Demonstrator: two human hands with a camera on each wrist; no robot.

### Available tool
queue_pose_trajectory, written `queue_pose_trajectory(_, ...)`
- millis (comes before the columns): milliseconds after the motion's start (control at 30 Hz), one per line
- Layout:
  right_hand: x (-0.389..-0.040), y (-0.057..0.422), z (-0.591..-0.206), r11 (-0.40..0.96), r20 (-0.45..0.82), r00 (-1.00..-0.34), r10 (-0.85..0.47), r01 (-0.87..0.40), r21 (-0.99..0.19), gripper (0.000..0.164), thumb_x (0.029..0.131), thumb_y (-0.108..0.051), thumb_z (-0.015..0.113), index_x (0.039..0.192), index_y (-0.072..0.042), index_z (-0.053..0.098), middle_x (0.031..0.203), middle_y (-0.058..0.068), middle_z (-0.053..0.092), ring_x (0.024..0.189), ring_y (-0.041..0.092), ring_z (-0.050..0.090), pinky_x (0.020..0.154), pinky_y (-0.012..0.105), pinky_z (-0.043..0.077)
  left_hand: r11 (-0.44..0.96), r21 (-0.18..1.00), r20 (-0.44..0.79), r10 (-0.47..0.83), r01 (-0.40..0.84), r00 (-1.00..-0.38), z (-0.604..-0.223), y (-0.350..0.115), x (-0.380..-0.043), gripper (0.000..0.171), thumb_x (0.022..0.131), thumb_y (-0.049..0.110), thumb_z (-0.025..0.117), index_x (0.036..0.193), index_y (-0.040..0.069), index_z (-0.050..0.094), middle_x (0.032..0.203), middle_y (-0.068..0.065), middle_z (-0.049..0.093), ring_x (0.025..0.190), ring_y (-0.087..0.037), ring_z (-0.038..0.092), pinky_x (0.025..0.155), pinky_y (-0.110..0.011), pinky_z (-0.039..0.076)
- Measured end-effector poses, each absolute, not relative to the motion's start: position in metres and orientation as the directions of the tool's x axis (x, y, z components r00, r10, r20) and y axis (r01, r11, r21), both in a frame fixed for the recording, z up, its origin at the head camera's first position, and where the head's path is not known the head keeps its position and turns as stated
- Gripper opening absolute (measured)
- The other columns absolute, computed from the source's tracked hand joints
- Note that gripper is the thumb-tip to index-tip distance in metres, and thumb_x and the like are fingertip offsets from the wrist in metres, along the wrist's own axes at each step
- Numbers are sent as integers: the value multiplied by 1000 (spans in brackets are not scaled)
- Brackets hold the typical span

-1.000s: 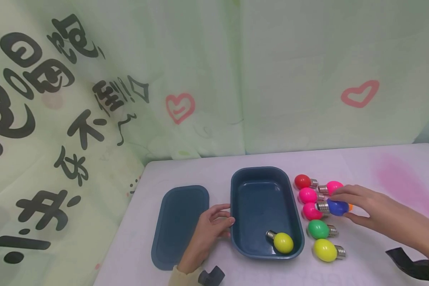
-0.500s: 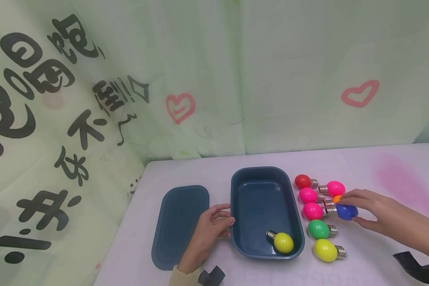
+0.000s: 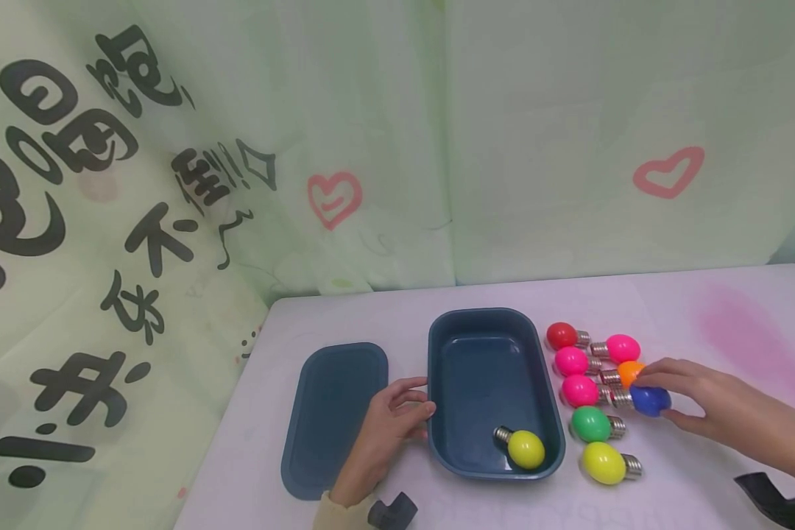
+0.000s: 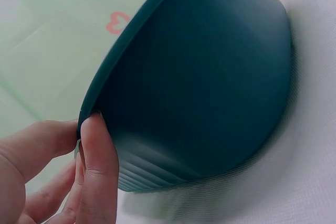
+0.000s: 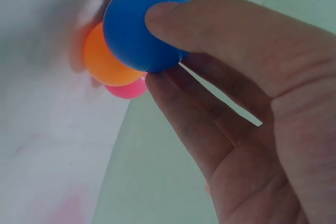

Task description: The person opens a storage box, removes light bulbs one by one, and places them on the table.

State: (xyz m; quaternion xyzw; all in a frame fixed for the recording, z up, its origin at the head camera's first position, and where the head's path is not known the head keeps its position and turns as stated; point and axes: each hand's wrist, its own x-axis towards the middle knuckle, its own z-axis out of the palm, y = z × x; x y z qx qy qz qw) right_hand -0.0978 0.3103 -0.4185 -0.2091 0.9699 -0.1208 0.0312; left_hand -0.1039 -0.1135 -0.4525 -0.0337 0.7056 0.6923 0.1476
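Note:
My left hand (image 3: 391,434) pinches the left rim of a dark blue plastic box (image 3: 483,475); in the left wrist view its fingers (image 4: 97,150) are right at the rim. One yellow bulb (image 3: 525,450) lies inside the box, near its front. With thumb and fingertips, my right hand (image 3: 715,397) holds a blue light bulb (image 3: 651,401) by its round glass, metal screw base facing left. It sits at the front end of the right-hand column of bulbs. Just behind it is an orange bulb (image 3: 630,374), partly covered by the fingers, and a pink bulb (image 3: 623,349).
Between the box and the right hand, a column holds a red bulb (image 3: 561,336), two pink bulbs (image 3: 579,391), a green bulb (image 3: 590,425) and a yellow bulb (image 3: 603,463). A flat blue lid (image 3: 331,419) lies left of the box. A printed curtain (image 3: 503,147) hangs behind the table.
My right hand has moved the blue bulb right and toward me, lower over the table, uncovering the orange and pink bulbs. The left hand stays at the box.

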Motion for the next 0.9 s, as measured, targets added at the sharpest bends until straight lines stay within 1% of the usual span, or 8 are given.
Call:
queue_pose_trajectory(167, -99, 311, -422, 892, -44, -915, -402, -380, -245, 49, 64, -11, 91, 109, -8, 70, 111, 16, 65, 103, 41, 63, 73, 44, 60, 41, 966, -260, 153, -257, -953, -452, -113, -104, 47, 87, 17, 77, 131, 10, 62, 101, -6, 67, 84, -13, 67, 65, -26, 59)
queue_pose_trajectory(667, -100, 311, -428, 902, -108, -914, -391, -357, -241, 50, 67, -13, 90, 111, -6, 70, 114, 21, 65, 105, 45, 61, 76, 48, 59, 45, 965, -262, 157, -259, -952, -452, -114, -104, 48, 87, 18, 77, 131, 11, 62, 101, -5, 67, 84, -13, 67, 65, -27, 59)
queue_pose_trajectory(900, -98, 310, -431, 909, -116, -917, -381, -349, -229, 52, 65, -15, 90, 112, -10, 70, 115, 20, 64, 106, 46, 61, 75, 48, 59, 40, 965, -261, 155, -258, -953, -452, -114, -104, 47, 87, 17, 77, 131, 11, 62, 101, -5, 67, 84, -13, 67, 66, -27, 59)
